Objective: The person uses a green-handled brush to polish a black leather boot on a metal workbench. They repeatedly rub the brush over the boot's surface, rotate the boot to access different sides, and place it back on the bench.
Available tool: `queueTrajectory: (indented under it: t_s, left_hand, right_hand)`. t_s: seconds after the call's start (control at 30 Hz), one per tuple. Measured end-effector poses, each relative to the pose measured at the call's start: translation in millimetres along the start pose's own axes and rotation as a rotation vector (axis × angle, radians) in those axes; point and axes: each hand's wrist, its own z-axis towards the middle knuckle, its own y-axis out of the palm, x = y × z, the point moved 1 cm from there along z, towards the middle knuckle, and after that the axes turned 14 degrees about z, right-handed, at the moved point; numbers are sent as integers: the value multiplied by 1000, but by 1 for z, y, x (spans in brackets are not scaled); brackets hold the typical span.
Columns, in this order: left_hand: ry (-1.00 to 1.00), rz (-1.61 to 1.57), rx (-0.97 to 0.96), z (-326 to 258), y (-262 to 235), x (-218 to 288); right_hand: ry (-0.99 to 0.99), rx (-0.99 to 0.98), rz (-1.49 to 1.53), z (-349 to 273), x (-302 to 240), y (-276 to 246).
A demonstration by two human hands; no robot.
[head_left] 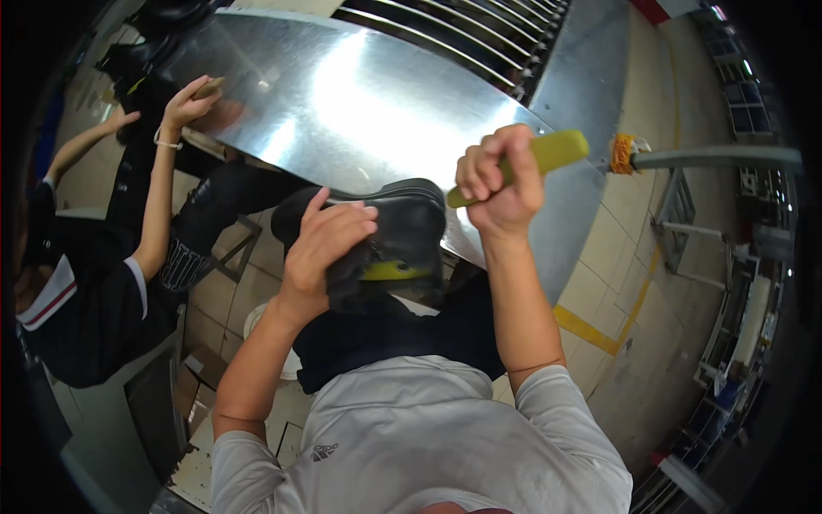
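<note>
A black boot [411,231] lies on its side above my lap, near the metal table's front edge. Its dark sole runs along the far side, and a yellow-green patch shows by its opening, which is blurred. My left hand [318,242] grips the boot over its upper, toward the toe end. To the boot's right, my right hand [505,182] is closed around a flat yellow-green bar [558,151], whose kind I cannot make out. One end of the bar sticks out past my thumb; the other, narrower end points at the boot's heel, close to it.
A shiny metal table [282,73] stretches ahead, with a roller conveyor [462,34] beyond. At the left sits a co-worker in dark clothes, whose hand [187,104] holds a similar small bar. A grey metal bar [711,158] with orange wrapping juts in from the right. Shelving [736,343] lines the right side.
</note>
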Motion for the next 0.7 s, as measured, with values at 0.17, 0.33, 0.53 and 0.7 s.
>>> queueTrajectory:
  t_s: [0.17,0.33,0.53,0.7]
  left_hand:
    - [329,77,-141,40,45,14]
    - [302,78,-178,39,63,19]
    - [307,29,-191,46,67,20]
    - [325,18,-161,35,69,13]
  right_hand:
    - [-135,36,-105,-29,-59,-39]
    - [-165,120,-51,-53,-69,-60]
    - [-140,145,-36,-60,-52,-63]
    - [-87,141,-61,-45,-45,-46]
